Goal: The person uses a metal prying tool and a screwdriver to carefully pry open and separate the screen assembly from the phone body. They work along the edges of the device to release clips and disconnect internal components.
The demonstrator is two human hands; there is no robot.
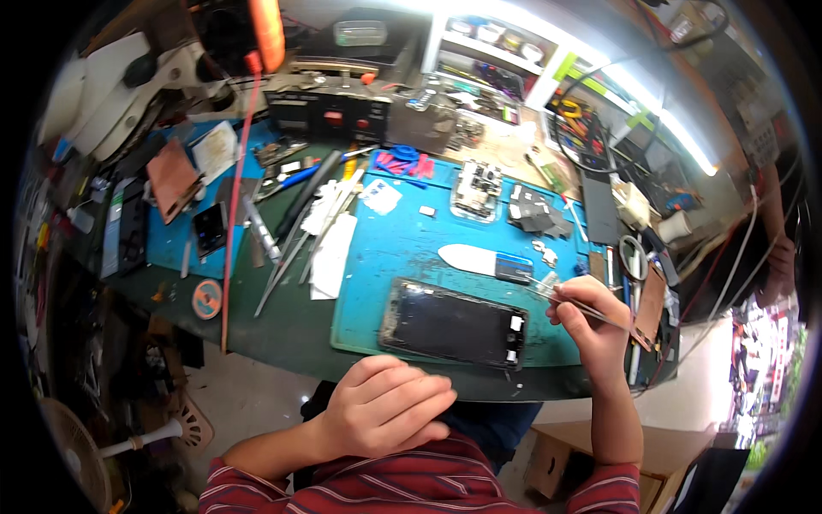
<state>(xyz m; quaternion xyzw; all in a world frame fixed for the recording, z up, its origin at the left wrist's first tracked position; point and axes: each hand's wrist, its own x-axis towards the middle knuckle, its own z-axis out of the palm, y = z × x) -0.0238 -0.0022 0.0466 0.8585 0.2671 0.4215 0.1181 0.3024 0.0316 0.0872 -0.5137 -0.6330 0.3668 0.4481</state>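
My right hand (591,321) pinches a pair of thin metal tweezers (606,318) over the right part of the blue mat (377,248). The tips point left, close to the dark end of a pry tool (467,258) with a white rounded blade. In front of me a black phone (454,321) lies on the mat, with white patches at its right end and a worn left edge. My left hand (385,407) hovers at the table's near edge, just below the phone. Its fingers lie side by side, loosely stretched, and nothing shows in them.
Near the mat's back are a clear tray of small metal parts (476,190) and black sheet pieces (538,212). Several slim tools and white strips (334,257) lie left of it. Scissors (633,257) rest at the right. A black box-shaped device (330,116) stands behind.
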